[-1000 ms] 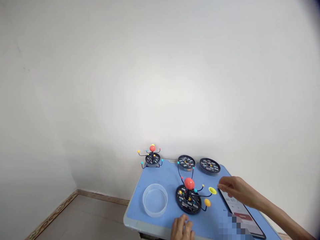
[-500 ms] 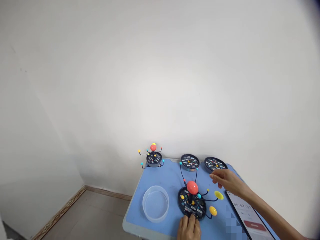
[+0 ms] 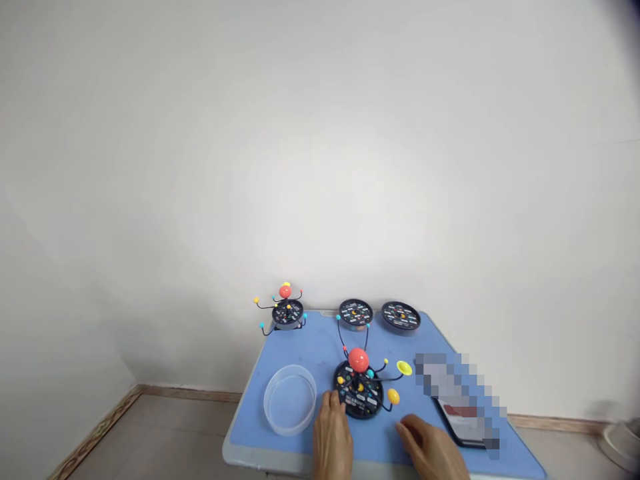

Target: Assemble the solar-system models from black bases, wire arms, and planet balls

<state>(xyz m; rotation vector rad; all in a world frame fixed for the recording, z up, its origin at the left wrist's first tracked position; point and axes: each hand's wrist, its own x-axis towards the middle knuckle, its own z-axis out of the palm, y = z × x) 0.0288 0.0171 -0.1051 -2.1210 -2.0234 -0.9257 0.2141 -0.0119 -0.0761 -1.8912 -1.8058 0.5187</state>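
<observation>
The front model (image 3: 359, 388) already carries its balls (image 3: 359, 360), the dish (image 3: 290, 403) stands apart, and I cannot tell if the left hand (image 3: 333, 433), fingers together, or the curled right hand (image 3: 433, 450) grips anything.

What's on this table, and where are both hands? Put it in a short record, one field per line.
Surface: blue tabletop
Left hand: at the near-left rim of the front solar-system model; contact unclear
Right hand: fingers curled, between that model and the smartphone; nothing visible in its grasp
Front model: red central ball, yellow ringed planet, round black base
Left of it: clear round plastic tub
Smartphone: partly pixelated
Back left corner: second solar-system model
Back edge: two black-topped round containers
</observation>
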